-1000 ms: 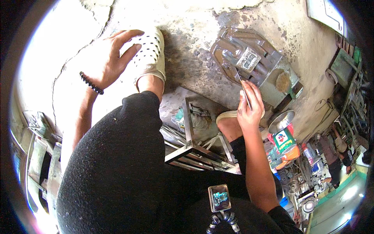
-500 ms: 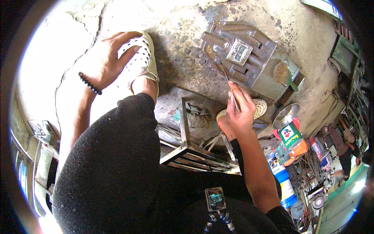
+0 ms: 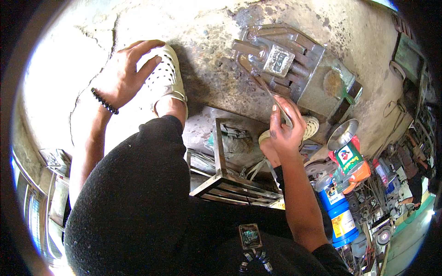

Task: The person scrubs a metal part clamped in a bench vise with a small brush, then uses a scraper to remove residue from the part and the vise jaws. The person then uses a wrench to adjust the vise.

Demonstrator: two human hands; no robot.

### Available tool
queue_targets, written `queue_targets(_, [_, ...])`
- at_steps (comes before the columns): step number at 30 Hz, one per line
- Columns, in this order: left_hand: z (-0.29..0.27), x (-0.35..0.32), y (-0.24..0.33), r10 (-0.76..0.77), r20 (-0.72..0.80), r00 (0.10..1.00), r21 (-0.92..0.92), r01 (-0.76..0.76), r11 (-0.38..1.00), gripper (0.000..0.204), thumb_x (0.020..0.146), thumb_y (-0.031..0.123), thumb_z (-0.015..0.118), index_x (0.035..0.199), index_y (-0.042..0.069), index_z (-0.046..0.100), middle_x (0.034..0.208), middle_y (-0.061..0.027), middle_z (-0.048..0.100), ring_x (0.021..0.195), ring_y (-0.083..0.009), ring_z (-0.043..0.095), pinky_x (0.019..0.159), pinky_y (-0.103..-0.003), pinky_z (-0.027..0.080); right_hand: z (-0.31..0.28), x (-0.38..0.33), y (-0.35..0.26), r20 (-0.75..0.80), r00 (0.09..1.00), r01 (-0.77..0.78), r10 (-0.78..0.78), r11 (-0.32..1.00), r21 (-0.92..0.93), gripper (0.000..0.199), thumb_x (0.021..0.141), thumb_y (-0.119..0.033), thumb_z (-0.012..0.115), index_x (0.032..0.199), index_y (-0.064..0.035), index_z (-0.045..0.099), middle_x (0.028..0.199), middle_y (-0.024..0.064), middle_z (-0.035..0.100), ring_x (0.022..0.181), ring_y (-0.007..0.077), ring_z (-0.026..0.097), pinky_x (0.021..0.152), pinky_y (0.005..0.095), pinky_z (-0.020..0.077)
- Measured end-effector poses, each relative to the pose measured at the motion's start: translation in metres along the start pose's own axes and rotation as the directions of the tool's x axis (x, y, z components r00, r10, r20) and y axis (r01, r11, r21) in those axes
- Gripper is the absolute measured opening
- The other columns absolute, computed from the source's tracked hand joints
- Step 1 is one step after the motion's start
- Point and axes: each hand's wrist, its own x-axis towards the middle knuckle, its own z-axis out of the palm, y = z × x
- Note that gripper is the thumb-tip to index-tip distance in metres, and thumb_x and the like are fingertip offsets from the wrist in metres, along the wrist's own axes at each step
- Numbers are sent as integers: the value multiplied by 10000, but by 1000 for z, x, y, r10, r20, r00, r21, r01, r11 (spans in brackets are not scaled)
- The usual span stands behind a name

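My right hand (image 3: 286,133) is clamped on a thin metal tool (image 3: 264,89), thumb up along the shaft, fingers wrapped. I cannot tell whether it is a screwdriver or a pick. The tip runs forward and to the left of the hand and sits at the near edge of a grey metal casting (image 3: 294,64) lying on the concrete floor (image 3: 207,60), just beside the square silver block (image 3: 277,60) set in its middle.

My left hand (image 3: 124,76) is spread open, fingers apart, resting on the toe of my pale perforated shoe (image 3: 165,76), well apart from the work. It holds nothing. A bead bracelet (image 3: 103,101) sits at the wrist.

Judgement: the tip work calls for small, controlled pressure. Keep the wrist low and let the thumb steer. The long shaft could skate off the grimy surface if I lean on it, so push along the tool's line, not sideways. The left hand as a brace seems sound.

Between my knees stands a metal frame stool (image 3: 225,179). Right of the working hand: a steel funnel (image 3: 343,133) and a blue can (image 3: 338,214).
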Motion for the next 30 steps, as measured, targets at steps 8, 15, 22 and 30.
queue_targets(8, [-1,-9,11,-63,41,997,52,61,997,313,949,135,645,1241,24,638,1201,-168,680,1120,-309,654,958,-390,514,8,1,7,-42,999,-22,23,999,33,201,893,44,604,1080,54,677,1040,176,700,934,261,686,861,340,528])
queue_targets(15, [1,-9,10,-26,25,999,17,26,1000,316,957,158,637,1246,31,636,1191,-178,677,1093,-317,665,932,-401,530,22,45,-11,18,985,166,-171,972,166,185,903,68,592,1066,88,677,1046,177,712,910,212,685,806,294,540])
queue_targets(22, [-4,-11,3,-85,20,996,18,84,996,325,937,123,662,1253,47,638,1199,-155,683,1091,-292,669,932,-393,537,2,45,-16,93,977,172,-190,969,177,250,847,53,620,1081,23,701,1024,178,709,917,309,699,837,359,548])
queue_targets(30, [-4,-16,0,-95,8,995,19,95,995,328,941,132,659,1259,52,638,1212,-151,681,1105,-285,664,949,-400,532,-5,24,13,138,987,88,-82,995,-36,267,851,47,588,1098,20,685,1032,188,693,906,332,690,830,368,545])
